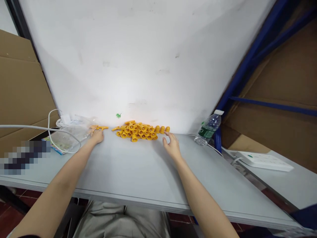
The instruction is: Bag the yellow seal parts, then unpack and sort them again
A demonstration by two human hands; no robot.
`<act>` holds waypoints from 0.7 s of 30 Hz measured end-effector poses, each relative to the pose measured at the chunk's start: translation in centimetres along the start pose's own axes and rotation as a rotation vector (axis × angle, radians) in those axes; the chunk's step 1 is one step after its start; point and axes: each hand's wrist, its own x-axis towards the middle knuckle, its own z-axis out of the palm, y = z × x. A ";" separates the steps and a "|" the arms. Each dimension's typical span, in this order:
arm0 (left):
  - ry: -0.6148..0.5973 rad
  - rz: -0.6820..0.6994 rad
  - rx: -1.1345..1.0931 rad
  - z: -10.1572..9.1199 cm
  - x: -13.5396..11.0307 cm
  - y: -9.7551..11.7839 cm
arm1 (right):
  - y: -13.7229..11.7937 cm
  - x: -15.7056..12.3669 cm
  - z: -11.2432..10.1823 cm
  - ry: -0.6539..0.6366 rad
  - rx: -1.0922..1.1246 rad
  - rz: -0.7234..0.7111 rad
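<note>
At the back left of the table, my left hand (97, 136) is curled down onto some yellow plastic pieces. Its fingertips are partly hidden, and a forked yellow stick (103, 128) pokes out just beyond it. Thumb and forefinger parted, my right hand (172, 145) is close to a short row of upright yellow cups (162, 129). I see nothing held in it. Between the hands lies a heap of yellow bell-shaped pieces (138, 131), most with their hollow ends facing me. A few thin yellow sticks (119, 128) lie at its left end.
A white panel (153, 66) rises behind the table (138, 172). To the left are a clear plastic bag (71, 134), a white cable (32, 126) and a cardboard box (22, 86). On the right stand a tilted water bottle (210, 125), a blue frame (237, 69) and a power strip (264, 161).
</note>
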 end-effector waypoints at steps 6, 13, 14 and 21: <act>-0.194 0.083 -0.009 -1.7 0.3 1.7 | 0.9 -0.2 0.4 0.040 -0.051 0.145; -0.204 0.185 0.099 -2.6 -0.5 1.9 | 4.0 1.6 1.7 -0.069 0.045 0.391; -0.225 0.176 0.128 -2.5 -0.7 1.8 | 4.2 2.3 2.1 -0.122 0.069 0.402; -0.267 0.161 0.168 -2.2 -1.3 1.7 | 4.5 7.6 5.6 -0.301 -0.013 0.342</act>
